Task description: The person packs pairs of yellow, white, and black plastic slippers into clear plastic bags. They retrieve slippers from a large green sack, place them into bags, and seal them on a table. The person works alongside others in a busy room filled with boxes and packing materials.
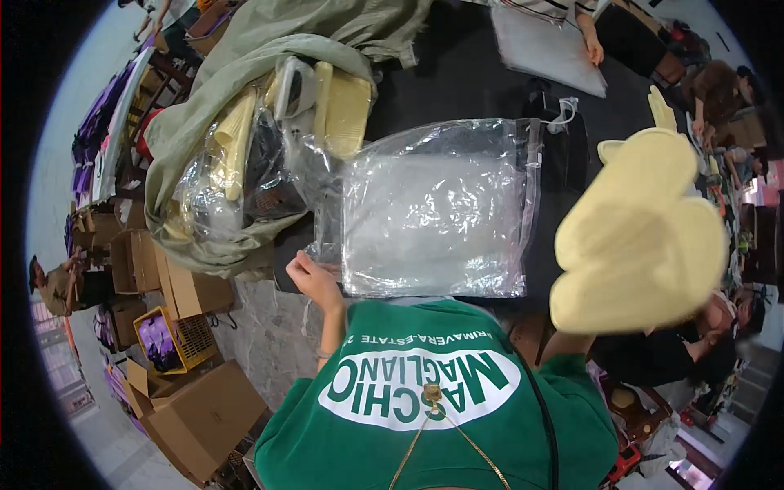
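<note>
My left hand (314, 283) is closed at the near left corner of a stack of clear plastic bags (437, 220), its fingers against a loose film edge. The bags lie flat and shiny on the black table. At the right, several pale yellow sole-shaped pieces (641, 233) are raised above the table, overlapping one another. My right forearm runs up under them, and they hide my right hand and its fingers. To the left, an open grey-green woven sack (184, 175) holds more yellow pieces (347, 114), some in clear wrapping.
A small black device with a white cable (563, 113) sits beyond the bags. Across the black table (449, 77), another person's hand (594, 49) rests by a plastic sheet stack (547, 49). Cardboard boxes (200, 416) and a yellow crate (192, 339) stand on the floor at left.
</note>
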Demonstrator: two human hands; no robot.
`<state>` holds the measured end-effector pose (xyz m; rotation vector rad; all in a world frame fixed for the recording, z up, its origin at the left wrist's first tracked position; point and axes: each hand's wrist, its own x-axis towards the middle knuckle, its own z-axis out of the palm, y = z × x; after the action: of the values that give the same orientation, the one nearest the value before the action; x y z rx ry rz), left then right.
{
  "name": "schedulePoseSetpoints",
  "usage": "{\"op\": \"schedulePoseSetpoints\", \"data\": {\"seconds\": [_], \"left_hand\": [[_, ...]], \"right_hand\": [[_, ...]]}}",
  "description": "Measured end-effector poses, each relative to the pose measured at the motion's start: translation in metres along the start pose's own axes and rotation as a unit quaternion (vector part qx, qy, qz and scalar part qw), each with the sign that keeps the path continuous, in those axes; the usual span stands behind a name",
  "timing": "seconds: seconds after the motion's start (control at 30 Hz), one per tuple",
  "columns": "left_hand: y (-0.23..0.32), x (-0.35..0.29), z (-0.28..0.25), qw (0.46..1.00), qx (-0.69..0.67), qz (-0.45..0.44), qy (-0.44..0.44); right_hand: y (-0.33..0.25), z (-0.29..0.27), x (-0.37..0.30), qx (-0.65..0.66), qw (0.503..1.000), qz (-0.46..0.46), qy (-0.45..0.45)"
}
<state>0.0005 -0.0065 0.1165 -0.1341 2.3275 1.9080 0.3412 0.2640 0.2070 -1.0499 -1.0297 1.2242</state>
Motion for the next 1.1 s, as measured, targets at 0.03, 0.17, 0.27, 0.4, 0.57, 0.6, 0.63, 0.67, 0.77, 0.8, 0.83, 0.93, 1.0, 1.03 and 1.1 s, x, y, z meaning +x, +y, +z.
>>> {"op": "schedulePoseSetpoints", "data": {"seconds": [0.03,0.17,0.27,0.4,0.57,0.6,0.63,0.67,0.77,0.8,0.83,0.93,1.0,1.03,1.1], "left_hand": [[-0.014,-0.004,0.001,0.999,0.026,0.024,0.01],[-0.048,-0.018,0.018,0.994,0.091,0.055,0.001],[-0.062,-0.028,0.019,0.995,0.093,0.028,-0.011],[-0.088,-0.015,0.003,0.979,0.158,-0.048,-0.122],[-0.043,-0.007,0.002,0.885,0.316,0.316,-0.132],[-0.027,0.001,0.01,0.884,0.295,0.332,-0.146],[-0.015,0.011,0.019,0.883,0.274,0.347,-0.16],[-0.009,0.018,0.034,0.902,0.242,0.322,-0.154],[-0.012,0.045,0.08,0.915,0.229,0.275,-0.184],[-0.019,0.054,0.096,0.912,0.24,0.265,-0.204],[-0.024,0.069,0.106,0.932,0.214,0.217,-0.195],[-0.043,0.108,0.12,0.952,0.215,0.158,-0.147],[-0.057,0.115,0.122,0.911,0.325,0.239,-0.09],[-0.064,0.118,0.122,0.915,0.323,0.227,-0.083],[-0.068,0.124,0.124,0.923,0.318,0.207,-0.07]], "right_hand": [[-0.012,0.002,-0.004,-0.001,1.0,-0.008,-0.013],[-0.032,0.034,-0.031,-0.036,0.994,0.019,-0.099],[0.013,0.083,-0.05,-0.189,0.952,0.01,-0.24],[0.146,0.089,-0.06,-0.556,0.785,-0.117,-0.246],[0.195,0.077,-0.064,-0.565,0.782,-0.116,-0.236],[0.191,0.078,-0.066,-0.568,0.778,-0.126,-0.238],[0.186,0.079,-0.068,-0.57,0.774,-0.135,-0.24],[0.18,0.082,-0.069,-0.567,0.776,-0.13,-0.245],[0.175,0.085,-0.068,-0.568,0.772,-0.121,-0.257],[0.181,0.083,-0.066,-0.574,0.766,-0.122,-0.262],[0.189,0.079,-0.064,-0.58,0.761,-0.123,-0.264],[0.213,0.066,-0.061,-0.572,0.773,-0.165,-0.221],[0.22,0.065,-0.06,-0.584,0.765,-0.146,-0.228],[0.222,0.064,-0.058,-0.59,0.761,-0.137,-0.232],[0.22,0.066,-0.058,-0.54,0.806,-0.108,-0.216]]}}
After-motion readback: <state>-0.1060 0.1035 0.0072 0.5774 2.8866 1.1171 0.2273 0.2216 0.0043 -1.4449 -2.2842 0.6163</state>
